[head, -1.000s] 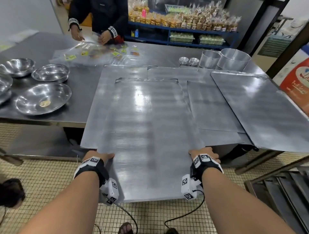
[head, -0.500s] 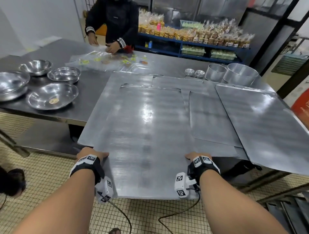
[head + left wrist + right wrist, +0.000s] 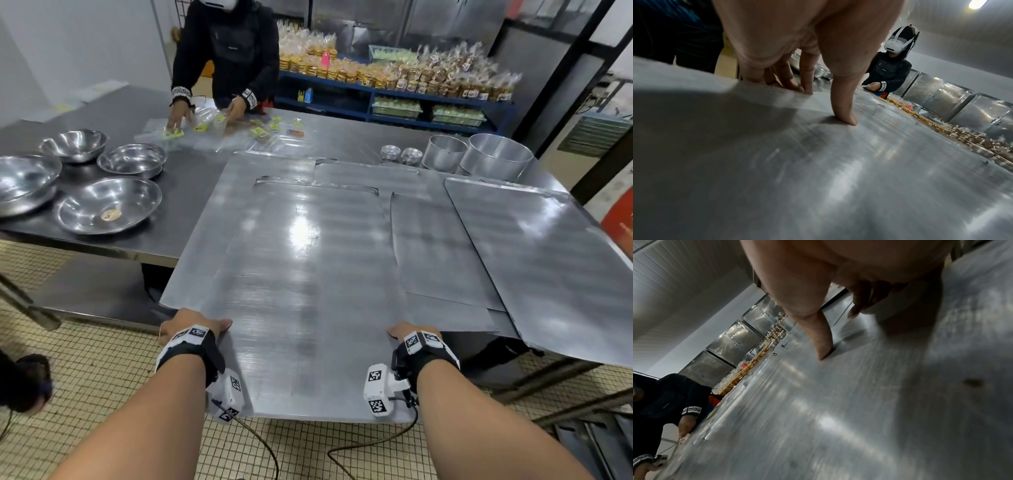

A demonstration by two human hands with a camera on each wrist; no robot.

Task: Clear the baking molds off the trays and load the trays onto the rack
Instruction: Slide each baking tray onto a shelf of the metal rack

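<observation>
A large flat metal tray juts off the table's near edge toward me, lying over other trays. My left hand grips its left edge, thumb pressed on top of the tray and fingers curled round the rim. My right hand grips the right edge the same way, its thumb on the tray. Two tall round molds and small stacked molds stand on the table behind the trays. No molds are on the held tray.
More trays lie overlapped to the right and in the middle. Steel bowls sit at the left. Another person sorts packets at the far side. The rack's rails show at the bottom right.
The held tray has slid slightly toward me off the stack, and my view has tilted up. Both hands keep the same hold on its edges.
</observation>
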